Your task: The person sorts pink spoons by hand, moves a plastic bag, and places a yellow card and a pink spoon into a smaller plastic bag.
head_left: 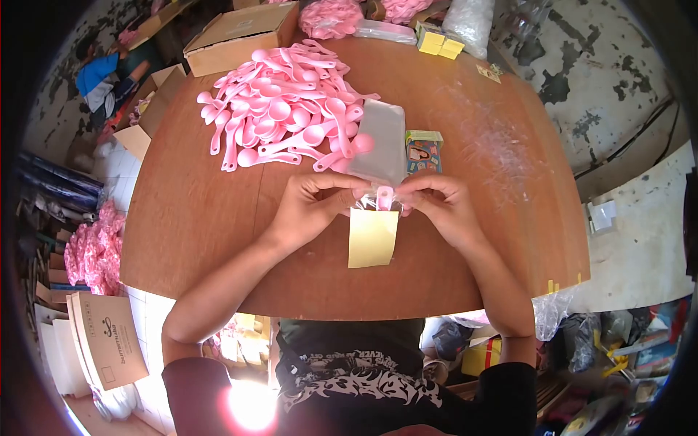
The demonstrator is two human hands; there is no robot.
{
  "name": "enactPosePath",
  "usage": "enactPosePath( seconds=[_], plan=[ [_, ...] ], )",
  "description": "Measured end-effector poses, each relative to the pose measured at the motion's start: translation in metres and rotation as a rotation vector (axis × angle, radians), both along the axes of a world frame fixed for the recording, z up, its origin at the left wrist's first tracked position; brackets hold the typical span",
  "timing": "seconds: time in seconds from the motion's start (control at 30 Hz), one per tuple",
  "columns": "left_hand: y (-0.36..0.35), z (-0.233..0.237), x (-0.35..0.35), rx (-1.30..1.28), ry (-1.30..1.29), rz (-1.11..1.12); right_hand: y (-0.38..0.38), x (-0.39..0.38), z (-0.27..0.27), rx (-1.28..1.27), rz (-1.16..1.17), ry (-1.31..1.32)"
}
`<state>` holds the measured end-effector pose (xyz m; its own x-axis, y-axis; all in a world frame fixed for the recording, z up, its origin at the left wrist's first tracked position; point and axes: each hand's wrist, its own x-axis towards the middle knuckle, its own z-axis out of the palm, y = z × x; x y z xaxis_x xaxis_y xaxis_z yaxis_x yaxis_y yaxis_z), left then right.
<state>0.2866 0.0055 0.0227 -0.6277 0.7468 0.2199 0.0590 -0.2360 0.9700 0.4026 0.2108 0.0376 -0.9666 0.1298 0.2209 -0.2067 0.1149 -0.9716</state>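
The thing in the hands is a small pink plastic piece (384, 198) with a rounded end and a pale slot. It looks like the end of a spoon handle. Thin, clear, shiny plastic (368, 202) is around it or in front of it; I cannot tell which. A pale yellow, flat paper card (373, 241) hangs just below, between the two hands and the near edge. The card is a bit tilted, and I cannot tell if it touches the wood.

The left hand (311, 207) has a narrow grip, with thumb and fingers pinching the plastic on one side. The right hand (445, 206) has a narrow grip too, pinching the other side.

All this is over a big brown wooden counter (305, 287). Both arms come in over its near edge, which curves a little. Plain wood shows under the card and outside both arms, so there is room to move that way.

Ahead it is tighter. A flat, cloudy, see-through plastic block (382, 138) lies just past the fingers, and a small blue box with a green top (425, 158) sits beside it. A big heap of pink plastic spoons (280, 105) fills the far left part, and one spoon pokes over the block's left edge. Thin clear plastic scraps (498, 142) lie spread out on the right
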Motion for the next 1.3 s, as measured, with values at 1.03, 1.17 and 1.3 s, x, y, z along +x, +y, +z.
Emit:
enactPosePath(
  seconds=[1.03, 1.17, 1.3],
  plan=[
    [-0.110, 0.066, 0.046, -0.352, 0.454, -0.699, 0.004, 0.012, 0.030, 0.180, -0.026, 0.034],
    [-0.181, 0.004, 0.070, -0.955, 0.576, -0.743, 0.017, 0.002, 0.024, 0.660, -0.082, 0.076],
    [-0.225, -0.036, 0.085, -1.192, 0.886, -0.457, 0.003, -0.010, 0.007, 0.968, -0.154, 0.376]
  ],
)
